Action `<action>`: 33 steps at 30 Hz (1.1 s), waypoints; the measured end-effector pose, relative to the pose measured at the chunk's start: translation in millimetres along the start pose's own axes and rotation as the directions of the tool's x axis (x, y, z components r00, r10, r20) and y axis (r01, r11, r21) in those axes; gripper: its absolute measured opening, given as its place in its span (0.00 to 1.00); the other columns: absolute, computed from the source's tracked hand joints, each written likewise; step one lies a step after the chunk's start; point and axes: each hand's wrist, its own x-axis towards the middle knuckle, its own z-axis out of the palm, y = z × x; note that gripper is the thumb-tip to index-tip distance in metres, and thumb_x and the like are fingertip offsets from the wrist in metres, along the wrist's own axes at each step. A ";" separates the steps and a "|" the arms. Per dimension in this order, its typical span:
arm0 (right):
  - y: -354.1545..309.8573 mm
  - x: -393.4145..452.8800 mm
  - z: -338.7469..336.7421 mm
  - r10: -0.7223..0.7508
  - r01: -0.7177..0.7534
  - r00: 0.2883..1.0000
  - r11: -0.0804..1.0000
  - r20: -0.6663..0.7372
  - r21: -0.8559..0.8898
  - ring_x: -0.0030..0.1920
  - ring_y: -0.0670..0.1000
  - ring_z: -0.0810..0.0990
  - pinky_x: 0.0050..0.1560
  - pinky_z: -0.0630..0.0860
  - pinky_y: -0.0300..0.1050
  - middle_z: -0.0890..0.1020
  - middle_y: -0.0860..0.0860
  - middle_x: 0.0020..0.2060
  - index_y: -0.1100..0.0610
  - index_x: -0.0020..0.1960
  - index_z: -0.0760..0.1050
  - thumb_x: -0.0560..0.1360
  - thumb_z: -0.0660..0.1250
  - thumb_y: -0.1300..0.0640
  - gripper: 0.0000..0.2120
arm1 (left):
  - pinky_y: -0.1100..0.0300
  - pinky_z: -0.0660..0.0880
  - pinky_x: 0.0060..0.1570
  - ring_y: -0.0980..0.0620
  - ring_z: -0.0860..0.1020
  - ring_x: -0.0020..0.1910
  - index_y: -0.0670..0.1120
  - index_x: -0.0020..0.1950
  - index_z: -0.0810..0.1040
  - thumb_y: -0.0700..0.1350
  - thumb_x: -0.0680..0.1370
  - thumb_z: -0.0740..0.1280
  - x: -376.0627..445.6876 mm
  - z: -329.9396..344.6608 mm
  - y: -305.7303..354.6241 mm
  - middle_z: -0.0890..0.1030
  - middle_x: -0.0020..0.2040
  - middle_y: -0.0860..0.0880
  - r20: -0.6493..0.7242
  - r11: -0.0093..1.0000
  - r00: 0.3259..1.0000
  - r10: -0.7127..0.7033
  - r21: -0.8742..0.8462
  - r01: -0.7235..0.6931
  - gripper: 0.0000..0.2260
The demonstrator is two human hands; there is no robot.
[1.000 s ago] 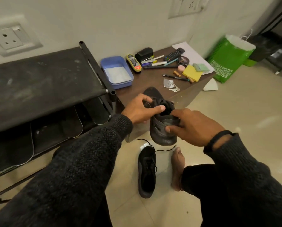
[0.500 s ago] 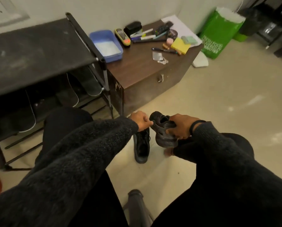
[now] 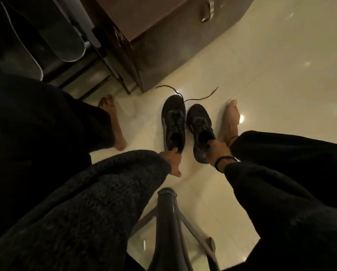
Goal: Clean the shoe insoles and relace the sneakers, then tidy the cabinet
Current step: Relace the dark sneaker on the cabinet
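Two black sneakers stand side by side on the floor [image 3: 271, 79], toes toward the cabinet [image 3: 163, 36]. The left hand [image 3: 172, 159] pinches the left sneaker [image 3: 173, 120] at its heel; the right hand [image 3: 217, 148] grips the right sneaker [image 3: 200, 126] at its collar. One loose lace [image 3: 201, 97] trails from the left sneaker's toe.

your left hand [image 3: 172, 160] and right hand [image 3: 217, 148] each grip the heel of a black sneaker, left sneaker [image 3: 173, 122] and right sneaker [image 3: 200, 128] side by side on the floor [image 3: 261, 85].
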 end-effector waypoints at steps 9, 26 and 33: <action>-14.3 20.4 37.5 0.145 -0.190 0.971 0.950 0.189 0.248 0.54 0.62 0.80 0.53 0.79 0.51 0.82 0.59 0.55 0.59 0.63 0.75 0.74 0.70 0.50 0.21 | 0.54 0.69 0.69 0.44 0.67 0.73 0.42 0.76 0.65 0.63 0.73 0.73 12.6 -21.5 -6.5 0.64 0.76 0.43 -0.054 0.975 0.997 -0.057 -0.216 0.045 0.41; -94.8 -121.6 -136.5 -0.038 -0.064 0.984 0.839 0.174 0.541 0.34 0.53 0.82 0.22 0.76 0.38 0.84 0.59 0.45 0.66 0.57 0.78 0.78 0.67 0.63 0.09 | 0.61 0.74 0.31 0.52 0.80 0.37 0.52 0.36 0.75 0.63 0.66 0.78 -205.2 -131.7 44.6 0.79 0.36 0.53 -0.460 0.990 0.888 0.004 -0.125 -0.069 0.18; -116.8 -197.4 -204.6 -0.246 0.284 0.958 0.866 -0.145 0.412 0.39 0.62 0.86 0.42 0.85 0.58 0.85 0.62 0.39 0.61 0.56 0.78 0.73 0.71 0.65 0.12 | 0.57 0.81 0.42 0.53 0.83 0.40 0.51 0.42 0.86 0.59 0.76 0.72 -303.3 -147.9 41.1 0.85 0.41 0.51 -0.640 0.947 0.764 0.084 -0.187 -0.260 0.12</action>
